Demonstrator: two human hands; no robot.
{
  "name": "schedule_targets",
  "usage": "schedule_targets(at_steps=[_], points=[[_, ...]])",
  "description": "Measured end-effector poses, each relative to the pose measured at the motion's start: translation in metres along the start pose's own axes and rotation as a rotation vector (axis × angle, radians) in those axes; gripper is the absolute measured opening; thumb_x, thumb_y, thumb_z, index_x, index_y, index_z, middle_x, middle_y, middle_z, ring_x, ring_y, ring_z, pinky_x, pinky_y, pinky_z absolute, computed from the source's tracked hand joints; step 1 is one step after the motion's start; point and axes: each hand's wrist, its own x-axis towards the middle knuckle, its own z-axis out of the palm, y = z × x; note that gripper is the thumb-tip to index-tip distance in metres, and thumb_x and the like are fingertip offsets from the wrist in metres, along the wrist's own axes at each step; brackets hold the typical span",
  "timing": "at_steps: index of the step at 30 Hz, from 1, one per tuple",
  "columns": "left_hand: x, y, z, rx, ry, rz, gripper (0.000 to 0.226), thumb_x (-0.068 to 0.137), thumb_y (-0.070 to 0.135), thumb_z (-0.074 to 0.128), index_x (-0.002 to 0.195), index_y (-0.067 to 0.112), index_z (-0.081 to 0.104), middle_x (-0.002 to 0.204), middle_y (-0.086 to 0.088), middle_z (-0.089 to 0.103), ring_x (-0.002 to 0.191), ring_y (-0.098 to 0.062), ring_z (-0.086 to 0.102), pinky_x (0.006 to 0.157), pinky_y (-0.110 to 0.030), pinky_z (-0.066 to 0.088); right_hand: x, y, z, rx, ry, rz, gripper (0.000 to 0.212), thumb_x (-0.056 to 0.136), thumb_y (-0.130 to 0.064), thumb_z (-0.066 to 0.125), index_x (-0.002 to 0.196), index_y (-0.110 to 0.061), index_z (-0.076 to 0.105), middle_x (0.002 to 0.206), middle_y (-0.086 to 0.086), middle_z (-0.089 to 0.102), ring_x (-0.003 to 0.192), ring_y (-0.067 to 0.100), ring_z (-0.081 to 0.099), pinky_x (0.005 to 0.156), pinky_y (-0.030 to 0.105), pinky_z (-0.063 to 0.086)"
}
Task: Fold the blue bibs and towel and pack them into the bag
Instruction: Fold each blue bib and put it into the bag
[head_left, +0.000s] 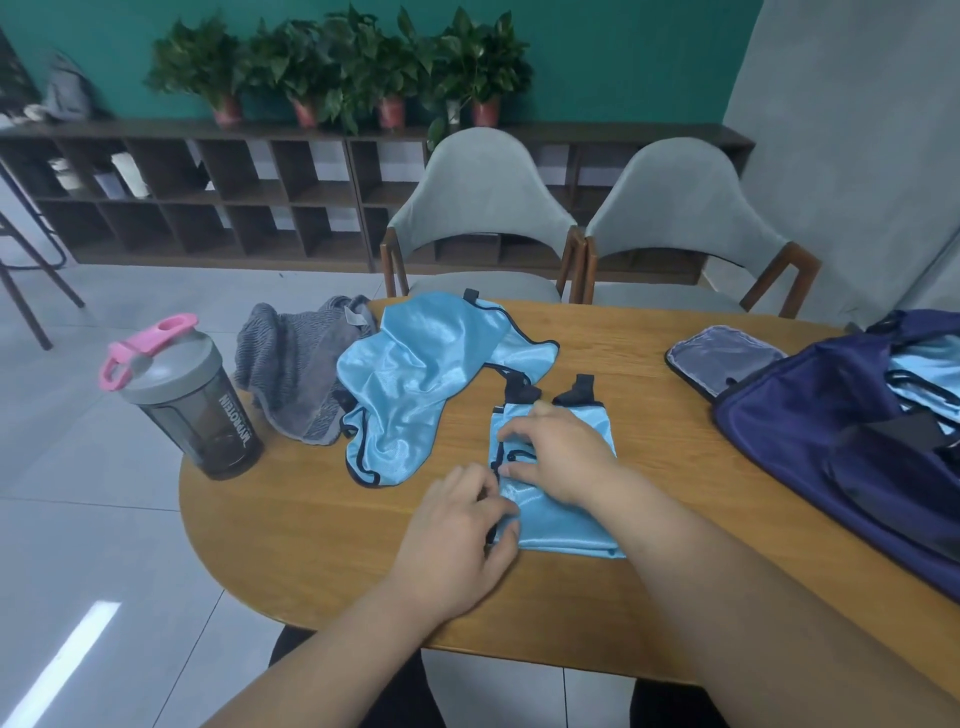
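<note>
A folded light-blue bib (563, 530) with black straps lies on the wooden table (322, 561) in front of me. My left hand (457, 535) pinches its lower left edge. My right hand (556, 452) lies on top of the bib, fingers bent at its left edge. A second blue bib (421, 384) lies crumpled and unfolded behind it, partly over a grey towel (291, 374). The navy bag (810, 441) stands open at the right, with light-blue fabric (930, 374) showing inside.
A grey shaker bottle (192, 400) with a pink lid stands near the table's left edge. The bag's open flap (722, 358) lies on the table beside the bag. Two grey chairs (483, 218) stand behind the table.
</note>
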Motion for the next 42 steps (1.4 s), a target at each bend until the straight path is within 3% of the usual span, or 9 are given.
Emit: schedule_targets(at_steps=[7, 14, 17, 21, 26, 29, 33, 38, 42], points=[[0.002, -0.003, -0.001, -0.003, -0.041, -0.046, 0.018, 0.094, 0.041, 0.063, 0.104, 0.033, 0.076, 0.096, 0.018, 0.056, 0.091, -0.008, 0.050, 0.079, -0.035, 0.044, 0.007, 0.002, 0.012, 0.192, 0.177, 0.111, 0.003, 0.096, -0.043, 0.072, 0.099, -0.043, 0.071, 0.100, -0.010, 0.053, 0.094, 0.014, 0.058, 0.082, 0.038, 0.054], [0.004, -0.004, 0.001, -0.041, -0.013, -0.103, 0.018, 0.096, 0.030, 0.058, 0.105, 0.028, 0.073, 0.096, 0.016, 0.061, 0.092, -0.010, 0.054, 0.081, -0.038, 0.048, -0.002, -0.007, 0.008, 0.550, 0.272, -0.011, 0.027, 0.104, -0.023, 0.057, 0.126, -0.033, 0.069, 0.106, -0.019, 0.068, 0.100, -0.003, 0.063, 0.086, 0.021, 0.051], [0.005, -0.008, 0.004, -0.083, 0.019, -0.153, 0.021, 0.097, 0.026, 0.061, 0.113, 0.025, 0.073, 0.097, 0.012, 0.057, 0.093, -0.009, 0.056, 0.086, -0.034, 0.050, -0.006, -0.002, 0.007, 0.361, 0.436, 0.008, 0.029, 0.105, -0.015, 0.054, 0.127, -0.024, 0.069, 0.121, -0.012, 0.066, 0.112, 0.006, 0.061, 0.093, 0.029, 0.053], [0.006, -0.010, 0.005, -0.027, -0.027, -0.163, 0.029, 0.092, 0.035, 0.061, 0.118, 0.027, 0.073, 0.099, 0.016, 0.053, 0.096, -0.008, 0.052, 0.086, -0.033, 0.048, -0.018, 0.000, 0.040, -0.094, 0.115, 0.002, 0.063, 0.110, -0.050, 0.037, 0.163, -0.017, 0.031, 0.170, -0.003, 0.025, 0.158, 0.019, 0.017, 0.129, 0.037, 0.018], [0.008, -0.009, 0.005, 0.019, -0.059, -0.188, 0.035, 0.093, 0.043, 0.055, 0.122, 0.031, 0.072, 0.104, 0.019, 0.054, 0.101, -0.005, 0.051, 0.088, -0.030, 0.043, -0.012, 0.005, 0.036, -0.163, -0.017, -0.008, 0.069, 0.110, -0.056, 0.014, 0.168, -0.022, -0.002, 0.174, -0.011, -0.013, 0.159, 0.010, -0.018, 0.131, 0.042, -0.003], [0.006, -0.010, 0.005, 0.009, -0.045, -0.181, 0.034, 0.095, 0.040, 0.056, 0.123, 0.029, 0.072, 0.103, 0.018, 0.053, 0.101, -0.007, 0.051, 0.091, -0.034, 0.046, -0.019, 0.008, 0.027, -0.046, -0.047, -0.074, 0.066, 0.112, -0.053, 0.018, 0.169, -0.023, 0.003, 0.174, -0.012, -0.009, 0.159, 0.006, -0.015, 0.132, 0.041, 0.000], [0.003, -0.014, -0.003, -0.070, 0.119, -0.183, 0.031, 0.100, 0.029, 0.060, 0.129, 0.023, 0.068, 0.122, 0.011, 0.056, 0.116, -0.011, 0.054, 0.103, -0.038, 0.047, -0.057, 0.028, 0.012, 0.136, 0.277, -0.092, 0.054, 0.113, -0.042, 0.031, 0.164, -0.024, 0.032, 0.171, -0.012, 0.023, 0.159, 0.002, 0.010, 0.131, 0.038, 0.015], [0.012, -0.010, -0.008, -0.006, -0.070, 0.034, 0.054, 0.108, 0.041, 0.052, 0.158, 0.023, 0.044, 0.170, 0.007, 0.028, 0.159, -0.013, 0.019, 0.130, -0.039, 0.020, -0.102, 0.065, 0.018, -0.036, 0.114, -0.053, 0.077, 0.104, -0.074, 0.018, 0.168, -0.031, 0.010, 0.174, -0.017, -0.001, 0.158, -0.002, -0.011, 0.132, 0.039, 0.008], [0.020, -0.013, 0.002, 0.153, -0.366, 0.094, 0.061, 0.112, 0.053, 0.024, 0.168, 0.032, 0.012, 0.176, 0.009, -0.008, 0.159, -0.008, -0.020, 0.132, -0.041, -0.002, -0.109, 0.066, 0.018, -0.106, 0.035, -0.075, 0.083, 0.101, -0.079, 0.014, 0.167, -0.033, -0.006, 0.173, -0.017, -0.017, 0.155, -0.001, -0.024, 0.132, 0.041, 0.003]])
